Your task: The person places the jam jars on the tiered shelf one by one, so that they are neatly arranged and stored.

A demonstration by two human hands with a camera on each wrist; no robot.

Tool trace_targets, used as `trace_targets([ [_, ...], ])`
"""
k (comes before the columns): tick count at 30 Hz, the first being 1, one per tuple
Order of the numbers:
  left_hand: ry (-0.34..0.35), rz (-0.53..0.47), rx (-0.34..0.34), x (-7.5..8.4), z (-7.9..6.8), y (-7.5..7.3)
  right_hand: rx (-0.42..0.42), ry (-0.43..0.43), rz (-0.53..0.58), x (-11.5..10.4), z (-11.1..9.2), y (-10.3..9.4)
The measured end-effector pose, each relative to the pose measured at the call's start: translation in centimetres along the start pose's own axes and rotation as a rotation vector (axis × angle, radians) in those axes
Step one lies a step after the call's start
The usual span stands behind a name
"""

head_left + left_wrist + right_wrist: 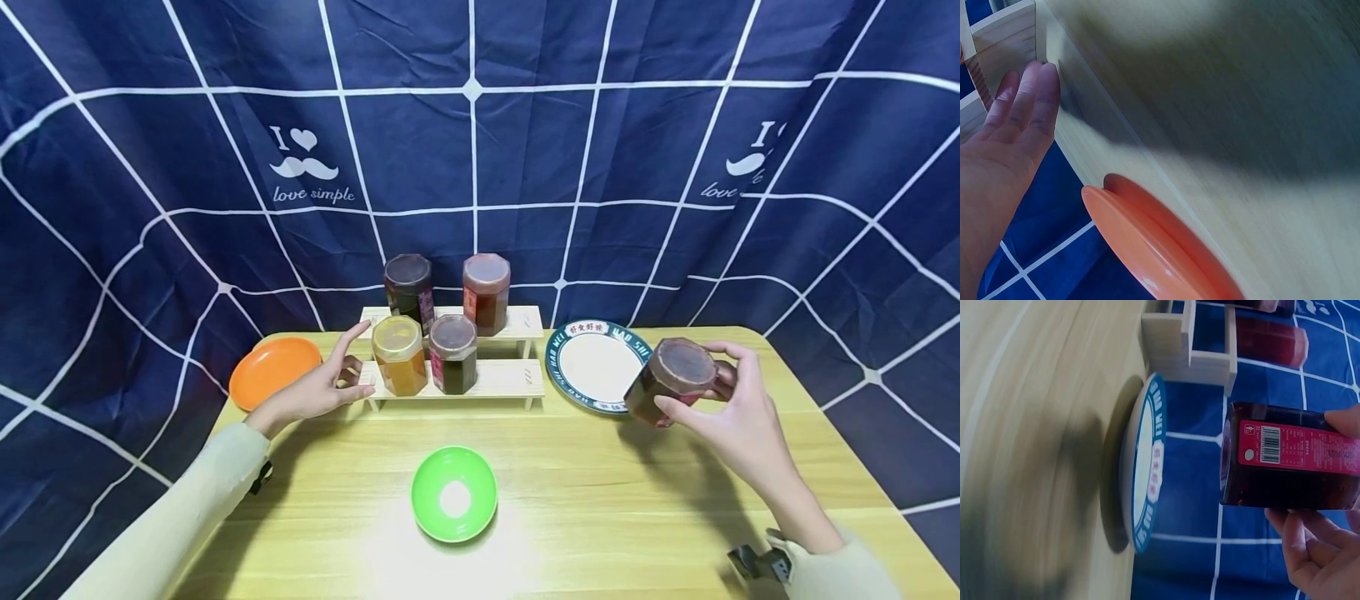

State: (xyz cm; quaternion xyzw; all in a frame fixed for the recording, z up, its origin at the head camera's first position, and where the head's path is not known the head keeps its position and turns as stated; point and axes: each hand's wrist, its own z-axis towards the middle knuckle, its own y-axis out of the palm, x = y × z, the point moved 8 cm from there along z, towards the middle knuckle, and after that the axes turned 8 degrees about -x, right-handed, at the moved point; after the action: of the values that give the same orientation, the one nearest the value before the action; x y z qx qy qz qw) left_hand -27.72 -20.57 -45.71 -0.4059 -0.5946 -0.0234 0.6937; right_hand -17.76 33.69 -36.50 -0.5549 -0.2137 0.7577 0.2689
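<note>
My right hand (738,408) grips a dark jar (1291,459) with a red label, tilted in the air beside the right part of a white plate with a teal rim (557,367). The right wrist view shows the jar's barcode label facing that camera. At the left end of a two-step wooden rack (498,379), my left hand (318,390) has its fingers spread and holds no jar; whether it touches the rack is hard to tell. A yellow jar (400,358) and a dark jar (453,358) stand on the lower step. On the upper step are another dark jar (409,287) and a reddish jar (487,296).
An orange plate (273,367) lies at the table's left edge, close to my left forearm. In front of the rack sits a green bowl (453,500) on the wooden table (585,500). A blue curtain with white lines (420,150) hangs behind and at both sides.
</note>
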Motion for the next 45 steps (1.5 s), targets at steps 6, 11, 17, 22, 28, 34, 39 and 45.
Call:
trace_targets([
  [6,-0.006,0.0,0.0,0.1,0.1,0.0,0.006,-0.002,-0.021,-0.9,0.6,1.8],
  [11,0.029,0.013,-0.004,-0.1,0.0,-0.1,0.016,-0.001,-0.035,-1.7,1.1,3.4],
  [17,0.06,0.024,-0.006,0.0,-0.3,-0.2,0.023,-0.026,-0.034,-2.9,1.5,5.2],
  [22,0.014,0.006,0.0,0.1,-0.2,-0.1,0.033,-0.061,-0.062,-3.6,1.9,6.6],
  [28,0.012,-0.002,0.006,0.1,-0.2,-0.1,0.043,-0.095,-0.057,-4.3,2.5,8.3],
  [34,0.011,0.0,0.003,-0.1,-0.2,-0.1,0.05,-0.117,-0.033,-5.1,3.1,10.0],
  [39,0.021,-0.001,0.0,-0.2,-0.2,0.0,0.045,-0.134,-0.033,-5.6,3.5,11.5],
  [45,0.087,0.021,-0.005,0.0,-0.1,-0.1,0.022,-0.138,-0.026,-6.1,4.1,13.1],
])
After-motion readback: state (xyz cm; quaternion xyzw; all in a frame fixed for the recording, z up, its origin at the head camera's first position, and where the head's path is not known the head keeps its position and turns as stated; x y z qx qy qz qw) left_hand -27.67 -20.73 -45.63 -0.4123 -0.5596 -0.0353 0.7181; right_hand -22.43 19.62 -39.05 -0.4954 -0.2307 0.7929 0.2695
